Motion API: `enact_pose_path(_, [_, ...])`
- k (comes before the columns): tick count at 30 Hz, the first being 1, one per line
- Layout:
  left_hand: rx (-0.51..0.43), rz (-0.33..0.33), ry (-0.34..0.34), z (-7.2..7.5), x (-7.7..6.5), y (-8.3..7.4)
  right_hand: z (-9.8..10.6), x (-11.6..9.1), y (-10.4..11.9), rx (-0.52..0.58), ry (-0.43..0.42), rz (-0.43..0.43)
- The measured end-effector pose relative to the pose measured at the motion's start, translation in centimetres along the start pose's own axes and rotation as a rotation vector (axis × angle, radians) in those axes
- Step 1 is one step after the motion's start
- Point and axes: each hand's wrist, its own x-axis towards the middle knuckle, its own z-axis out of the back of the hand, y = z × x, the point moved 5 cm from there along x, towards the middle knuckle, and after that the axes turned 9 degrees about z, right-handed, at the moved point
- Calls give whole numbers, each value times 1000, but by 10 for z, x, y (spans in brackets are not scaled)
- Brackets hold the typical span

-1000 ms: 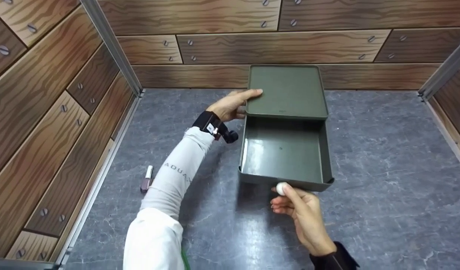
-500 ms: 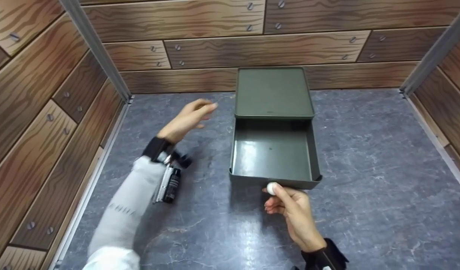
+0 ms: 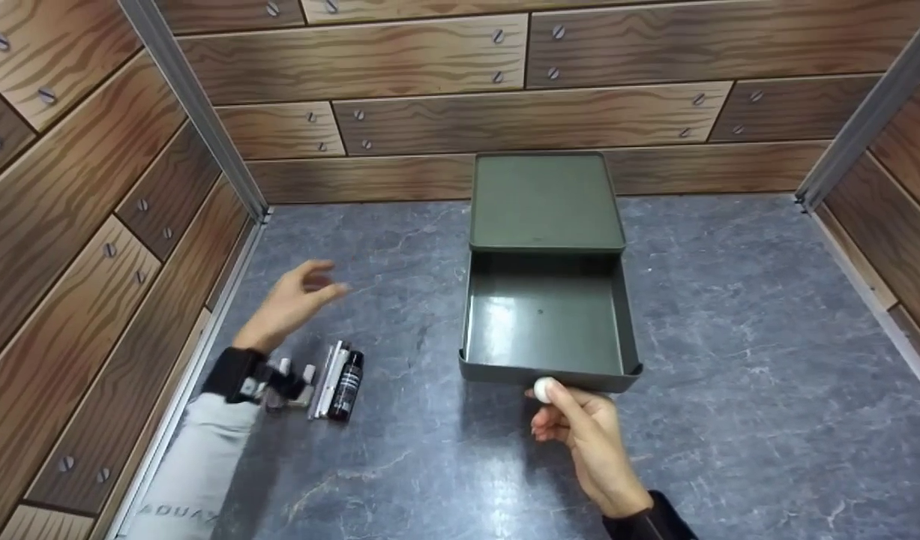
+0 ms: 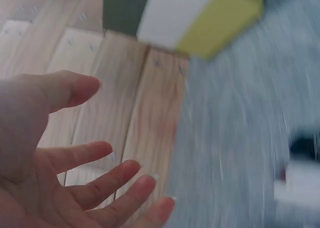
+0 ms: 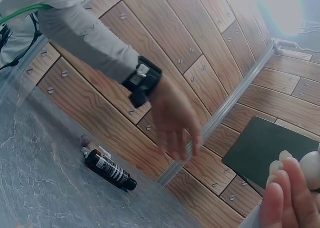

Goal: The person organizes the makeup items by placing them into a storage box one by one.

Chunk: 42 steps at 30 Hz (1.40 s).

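Note:
A dark green drawer (image 3: 478,369) stands pulled out below the flat green top (image 3: 546,199) of a small cabinet. In the left wrist view the blurred cabinet (image 4: 175,17) shows green, white and yellow bands. My right hand (image 3: 591,442) pinches a round white knob (image 3: 543,390) at the middle of the drawer's front between thumb and fingers. Off to the left, my left hand (image 3: 291,304) hovers with fingers spread and nothing in it. Just right of its wrist, a black bottle (image 3: 347,386) lies beside thin silvery-white sticks (image 3: 328,381). Small white-capped bottles (image 3: 307,382) are partly covered by the wrist camera.
Wood-patterned walls (image 3: 422,127) close off the back and both sides, with metal posts (image 3: 193,105) in the corners. Grey marbled floor (image 3: 400,315) stretches between the cabinet and the left wall.
My left hand has let go of the cabinet's left side and moved left and toward me, uncovering the black bottle and sticks. My right hand keeps its pinch on the knob.

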Motion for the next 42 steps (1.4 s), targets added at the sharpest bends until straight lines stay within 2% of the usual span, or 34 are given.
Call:
enact_pose_path(5, [119,122,65,21,-12,42,0,1,-2,-4,-6,0])
enact_pose_path(9, [147,177,107,25,-21,72,0,4,-2,-2,-12,4])
enact_pose_path(11, [164,187,93,25,-24,84,0,4,-2,-6,-11,6])
enact_pose_path(15, [238,209,16,25,-31,102,0,5,-1,-8,-16,12])
enact_pose_path(17, [280,234,-8,25,-35,108,0,4,-1,-10,-15,13])
enact_pose_path(21, [354,296,23,22,-42,118,0,4,-2,-6,-5,8])
enact_pose_path(23, [360,307,44,20,-44,121,0,3,-2,-5,-5,7])
enact_pose_path(33, [144,384,-3,5,-44,137,-1,1,-4,7,6,5])
enact_pose_path(36, [115,384,2,2,-45,137,0,1,-5,10,6,4])
enact_pose_path(42, [120,375,-3,1,-43,136,0,0,-3,10,12,17])
